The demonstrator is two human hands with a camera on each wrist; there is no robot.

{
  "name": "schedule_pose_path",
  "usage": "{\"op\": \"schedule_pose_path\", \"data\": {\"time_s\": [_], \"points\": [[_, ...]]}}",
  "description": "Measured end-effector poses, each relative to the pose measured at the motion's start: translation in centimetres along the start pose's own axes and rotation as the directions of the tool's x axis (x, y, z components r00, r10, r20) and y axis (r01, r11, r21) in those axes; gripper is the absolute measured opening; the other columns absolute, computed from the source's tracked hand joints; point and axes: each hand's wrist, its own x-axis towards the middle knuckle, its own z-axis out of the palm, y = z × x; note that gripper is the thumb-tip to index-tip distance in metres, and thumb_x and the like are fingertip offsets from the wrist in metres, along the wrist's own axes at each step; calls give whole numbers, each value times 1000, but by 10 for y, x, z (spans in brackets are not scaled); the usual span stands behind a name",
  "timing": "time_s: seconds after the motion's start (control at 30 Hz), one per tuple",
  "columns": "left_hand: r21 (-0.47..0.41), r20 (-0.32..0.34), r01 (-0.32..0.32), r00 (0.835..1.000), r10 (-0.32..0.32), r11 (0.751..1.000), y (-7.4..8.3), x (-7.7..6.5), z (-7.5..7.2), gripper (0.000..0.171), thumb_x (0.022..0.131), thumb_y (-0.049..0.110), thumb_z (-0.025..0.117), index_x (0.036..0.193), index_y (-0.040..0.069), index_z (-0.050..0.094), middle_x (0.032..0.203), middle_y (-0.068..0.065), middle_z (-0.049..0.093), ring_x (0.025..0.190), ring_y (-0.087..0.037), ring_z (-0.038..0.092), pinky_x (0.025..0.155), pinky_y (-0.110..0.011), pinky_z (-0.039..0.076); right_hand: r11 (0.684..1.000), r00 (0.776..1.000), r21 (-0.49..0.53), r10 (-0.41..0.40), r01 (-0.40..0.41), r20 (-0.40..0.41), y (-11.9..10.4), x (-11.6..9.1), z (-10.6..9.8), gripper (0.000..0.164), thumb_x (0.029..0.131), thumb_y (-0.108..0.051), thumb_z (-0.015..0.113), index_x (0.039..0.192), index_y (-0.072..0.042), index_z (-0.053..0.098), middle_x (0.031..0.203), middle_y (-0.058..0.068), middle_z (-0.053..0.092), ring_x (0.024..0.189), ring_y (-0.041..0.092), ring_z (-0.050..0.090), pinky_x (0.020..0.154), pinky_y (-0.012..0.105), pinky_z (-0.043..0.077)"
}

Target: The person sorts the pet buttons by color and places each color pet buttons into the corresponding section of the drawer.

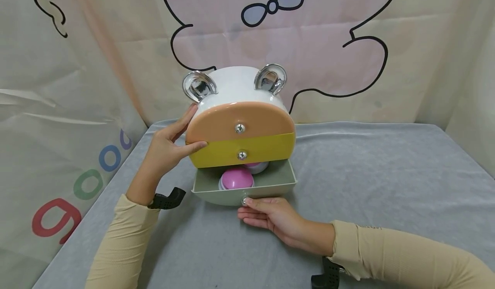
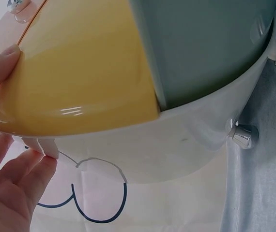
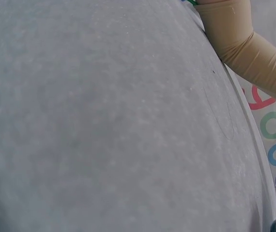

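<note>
A small drawer cabinet with a white shell and silver ears stands on the table. Its orange drawer and yellow drawer are closed. The green bottom drawer is pulled out, holding a pink-topped round container and a similar one partly hidden behind it. My left hand grips the cabinet's left side, thumb over the front by the yellow drawer and fingers along the shell, as the left wrist view shows. With thumb and fingers, my right hand pinches the silver knob of the green drawer.
Grey cloth covers the table. Behind hangs a printed backdrop, and a curtain with coloured letters runs along the left. Silver feet show under the cabinet. Each wrist wears a black camera mount.
</note>
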Motion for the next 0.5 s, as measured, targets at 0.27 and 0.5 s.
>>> {"op": "schedule_pose_path", "data": {"time_s": [0.27,0.5], "points": [[16,-3,0,1000,0,1000,-1,0,0,78,85,16,80,149,36,41,157,14,39,145,-8,39,113,-15,38,1000,1000,-5,0,0,-1,-1,2,0,36,99,-12,60,124,14,59,94,7,77,95,15,74,90,29,60],[16,-6,2,1000,-2,1000,-2,1,0,78,84,17,80,149,37,41,157,14,39,145,-9,40,113,-15,38,1000,1000,-8,-4,4,-2,-2,4,0,36,99,-11,60,124,15,59,94,7,77,94,15,74,90,29,60]]}}
